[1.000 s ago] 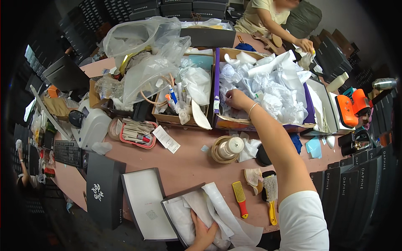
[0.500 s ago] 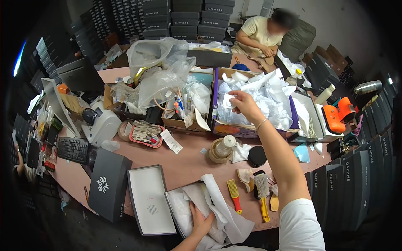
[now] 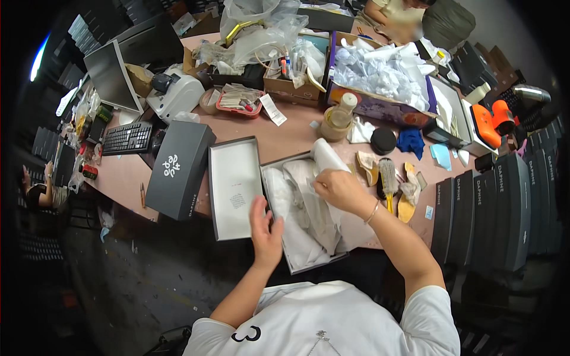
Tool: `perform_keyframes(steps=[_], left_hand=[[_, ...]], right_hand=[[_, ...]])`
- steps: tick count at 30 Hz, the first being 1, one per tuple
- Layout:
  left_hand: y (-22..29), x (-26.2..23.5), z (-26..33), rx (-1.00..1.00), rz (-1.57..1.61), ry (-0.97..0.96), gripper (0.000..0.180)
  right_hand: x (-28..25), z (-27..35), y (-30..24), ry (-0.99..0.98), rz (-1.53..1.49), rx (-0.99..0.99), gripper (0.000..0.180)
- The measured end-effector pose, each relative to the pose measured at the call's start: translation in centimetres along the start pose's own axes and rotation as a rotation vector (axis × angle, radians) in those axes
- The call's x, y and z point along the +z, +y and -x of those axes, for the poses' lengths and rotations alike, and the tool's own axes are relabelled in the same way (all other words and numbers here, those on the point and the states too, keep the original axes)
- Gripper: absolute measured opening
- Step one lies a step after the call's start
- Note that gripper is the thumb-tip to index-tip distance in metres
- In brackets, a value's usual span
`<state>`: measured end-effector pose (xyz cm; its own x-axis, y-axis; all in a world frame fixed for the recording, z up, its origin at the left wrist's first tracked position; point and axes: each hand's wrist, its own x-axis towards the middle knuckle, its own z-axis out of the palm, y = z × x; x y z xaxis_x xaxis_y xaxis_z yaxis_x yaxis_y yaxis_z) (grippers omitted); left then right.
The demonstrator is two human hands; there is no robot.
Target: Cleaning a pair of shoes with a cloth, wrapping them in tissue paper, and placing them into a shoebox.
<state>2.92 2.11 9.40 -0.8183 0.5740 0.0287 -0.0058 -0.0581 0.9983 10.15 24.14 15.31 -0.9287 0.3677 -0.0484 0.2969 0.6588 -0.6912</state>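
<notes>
An open dark-grey shoe box (image 3: 276, 163) lies at the table's front edge, lined with white tissue paper (image 3: 300, 204). My right hand (image 3: 341, 191) is over the box's right side with fingers curled together at the tissue; whatever they pinch is hidden. My left hand (image 3: 265, 234) hovers at the box's left edge, fingers apart, holding nothing. To the left lies the upturned lid (image 3: 234, 190), white inside, and beyond it a closed grey shoe box (image 3: 182, 172). The paper covers most of the contents, so I cannot tell what is under it.
Behind stands a purple carton (image 3: 380, 104) full of crumpled paper. Nearer are a bottle (image 3: 341, 115), a round black tin (image 3: 383, 141), a blue cloth (image 3: 411, 143) and a brush (image 3: 389, 178). Grey boxes (image 3: 481, 207) stand at right; a keyboard (image 3: 127, 137) lies left.
My right hand has come back from the carton to the tissue in the box. My left hand has lifted off the paper and moved left. The view has tipped downward.
</notes>
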Motion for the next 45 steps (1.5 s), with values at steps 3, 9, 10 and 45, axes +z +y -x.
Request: perform_keyframes(steps=[3,9,10,45], left_hand=[[-1.7,-4.3,-1.8,-0.038,-0.142,0.041,0.051],[-4.8,-6.0,-4.9,-0.258,-0.656,-0.24,0.036],[-5.7,-5.7,-4.9,-0.203,-0.746,-0.237,0.033],[5.4,1.2,3.4,0.399,-0.537,-0.407,0.035]], right_hand=[[0.3,0.6,-0.1,0.126,-0.091,-0.038,0.025],[-1.2,1.9,-2.3,-0.084,-0.189,0.266,0.023],[-0.6,2.3,-1.9,0.077,-0.089,0.055,0.024],[4.3,17.5,11.1,0.402,-1.015,0.63,0.053]])
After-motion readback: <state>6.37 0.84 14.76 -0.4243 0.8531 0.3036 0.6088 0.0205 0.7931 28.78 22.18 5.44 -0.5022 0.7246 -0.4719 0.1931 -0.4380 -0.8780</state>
